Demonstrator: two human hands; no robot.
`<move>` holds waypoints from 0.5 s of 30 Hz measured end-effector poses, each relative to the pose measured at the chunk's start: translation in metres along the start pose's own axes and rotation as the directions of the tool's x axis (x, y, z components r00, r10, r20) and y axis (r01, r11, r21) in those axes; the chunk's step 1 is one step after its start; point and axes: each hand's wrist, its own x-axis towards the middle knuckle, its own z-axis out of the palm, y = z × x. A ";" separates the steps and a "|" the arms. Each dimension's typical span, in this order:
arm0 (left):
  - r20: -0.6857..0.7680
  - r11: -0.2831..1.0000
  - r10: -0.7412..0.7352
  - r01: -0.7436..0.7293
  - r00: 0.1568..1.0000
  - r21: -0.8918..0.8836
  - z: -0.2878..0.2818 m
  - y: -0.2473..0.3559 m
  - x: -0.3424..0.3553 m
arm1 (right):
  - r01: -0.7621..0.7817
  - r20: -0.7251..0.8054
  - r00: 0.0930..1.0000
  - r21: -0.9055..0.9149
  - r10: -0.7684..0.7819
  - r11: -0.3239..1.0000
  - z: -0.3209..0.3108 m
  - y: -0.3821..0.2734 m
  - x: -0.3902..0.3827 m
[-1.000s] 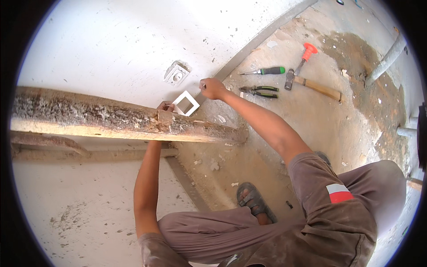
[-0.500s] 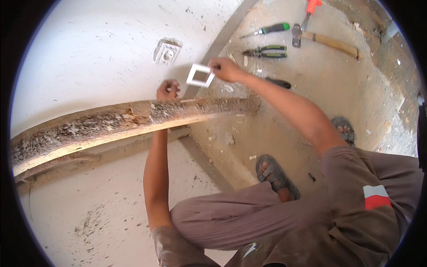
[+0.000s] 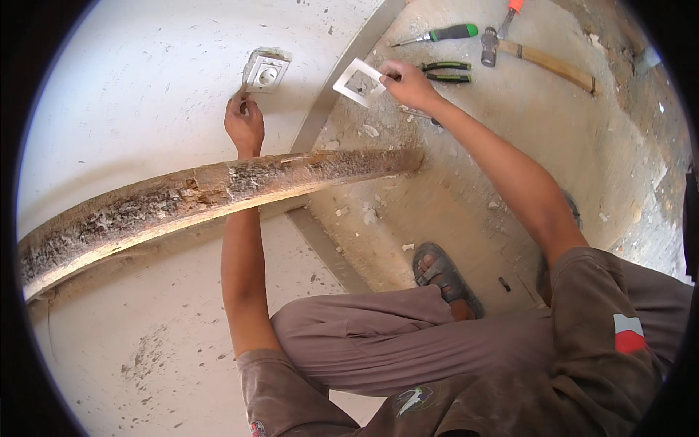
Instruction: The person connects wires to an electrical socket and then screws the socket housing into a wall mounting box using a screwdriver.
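Observation:
My right hand [image 3: 409, 84] pinches a white square cover frame [image 3: 348, 76] by its right edge, holding it above the floor near the wall's foot. Through its open middle the floor shows. A white wall socket [image 3: 267, 75] with a round recess sits in a rough-edged cutout in the white wall. My left hand [image 3: 245, 125] is raised to the socket's lower left corner, its fingers drawn together there. Whether they grip the socket's edge or some small thing cannot be made out. The left forearm passes behind a rough wooden beam [image 3: 211, 191].
On the dusty floor lie a green-black screwdriver [image 3: 453, 33], pliers [image 3: 448, 71] partly behind my right hand, a wooden-handled hammer [image 3: 550, 64] and an orange-handled tool [image 3: 515, 6]. The beam slants across in front of the wall. Debris lies around my sandalled foot [image 3: 445, 278].
My left hand has moved up and left from beside the beam to the socket's lower corner. My right hand has carried the cover frame up and right, away from the socket, tilting it.

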 end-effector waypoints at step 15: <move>0.204 0.872 -0.259 0.319 0.944 -0.372 0.007 0.036 -0.041 | -0.069 0.185 0.983 0.374 -0.002 0.925 0.006 -0.056 0.012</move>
